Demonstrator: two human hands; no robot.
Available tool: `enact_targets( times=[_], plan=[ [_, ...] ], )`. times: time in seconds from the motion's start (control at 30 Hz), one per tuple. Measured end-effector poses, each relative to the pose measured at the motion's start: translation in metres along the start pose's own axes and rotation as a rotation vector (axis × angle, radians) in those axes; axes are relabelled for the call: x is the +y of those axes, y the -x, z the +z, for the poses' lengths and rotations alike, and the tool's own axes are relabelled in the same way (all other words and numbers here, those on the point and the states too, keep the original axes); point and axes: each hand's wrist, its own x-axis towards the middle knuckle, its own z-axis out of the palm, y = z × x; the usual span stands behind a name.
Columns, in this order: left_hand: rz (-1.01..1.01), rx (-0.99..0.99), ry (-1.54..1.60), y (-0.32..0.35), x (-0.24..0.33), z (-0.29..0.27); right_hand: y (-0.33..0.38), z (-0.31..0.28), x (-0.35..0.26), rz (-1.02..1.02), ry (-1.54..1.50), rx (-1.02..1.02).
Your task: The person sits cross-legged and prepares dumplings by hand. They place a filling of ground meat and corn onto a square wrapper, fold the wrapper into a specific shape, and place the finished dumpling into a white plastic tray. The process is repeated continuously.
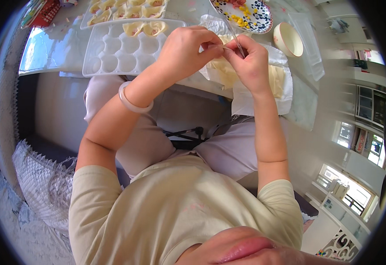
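Note:
My left hand [186,51] and my right hand [249,64] meet above the table's near edge. Between their fingertips they pinch the edge of a thin, pale dough wrapper [224,47]; most of it is hidden by the fingers. A slim, shiny utensil [234,35] also passes through my right hand, its kind unclear. Below the hands lies a stack of yellowish wrappers [223,74] on white paper, with more wrappers [276,81] to the right. Left of my left hand is a white compartment tray [96,53], whose far row holds a couple of filled dumplings [145,28].
Behind it, another tray holds several filled dumplings [133,12]. A patterned plate [264,22] with corn and reddish filling stands at the back. To its right are a cream bowl [290,40] and a clear plastic container [311,48]. A red basket [47,13] sits far left.

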Motion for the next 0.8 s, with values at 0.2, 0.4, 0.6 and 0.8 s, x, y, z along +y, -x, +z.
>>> enact_targets(
  times=[0.2, 0.4, 0.6, 0.8],
  plan=[
    [-0.052, -0.026, 0.018, 0.003, 0.001, 0.001, 0.004, -0.006, 0.002, 0.043, 0.052, -0.052],
    [0.018, -0.054, -0.041, 0.004, 0.009, -0.018, 0.007, 0.001, -0.002, -0.024, -0.028, -0.032],
    [-0.292, 0.275, -0.293, 0.027, -0.031, -0.126, 0.011, -0.012, -0.001, 0.013, -0.16, -0.013],
    [-0.449, 0.214, -0.503, 0.043, -0.085, -0.148, 0.008, -0.011, 0.002, -0.025, -0.153, 0.019]
  ],
)
